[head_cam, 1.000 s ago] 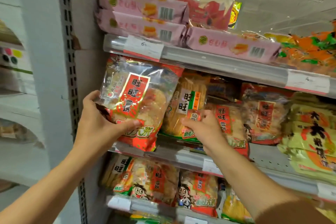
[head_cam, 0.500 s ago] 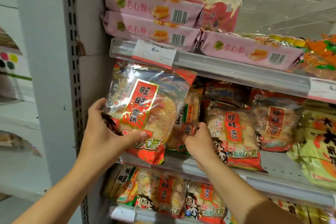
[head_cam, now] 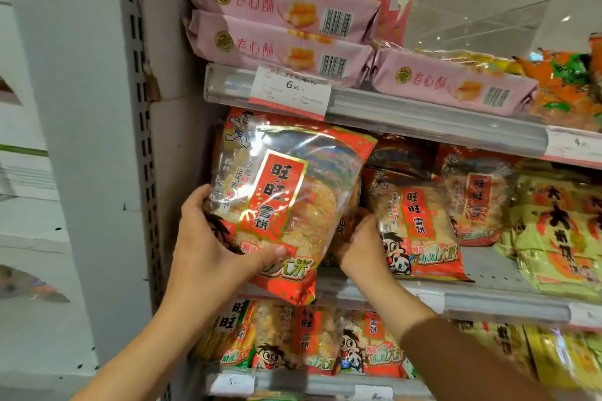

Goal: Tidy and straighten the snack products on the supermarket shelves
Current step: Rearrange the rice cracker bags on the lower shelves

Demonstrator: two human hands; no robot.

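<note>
Two bare forearms reach up toward supermarket shelves. The left hand (head_cam: 208, 244) grips a clear and red bag (head_cam: 280, 205) of rice crackers at its lower left corner, thumb curled across the front and fingers behind. The bag is held tilted in front of the middle shelf (head_cam: 488, 299); its red label reads 旺旺雪饼. The right hand (head_cam: 358, 244) reaches behind that bag's right edge, fingers curled around a partly hidden packet there. Just right stands a matching 旺旺雪饼 bag (head_cam: 420, 231), then yellow packets (head_cam: 560, 238). On the shelf below are more 旺旺 bags (head_cam: 309, 338). On the shelf above lie pink packs (head_cam: 280, 3) marked 卷心酥, over a price tag (head_cam: 291, 93) reading 6.90.
</note>
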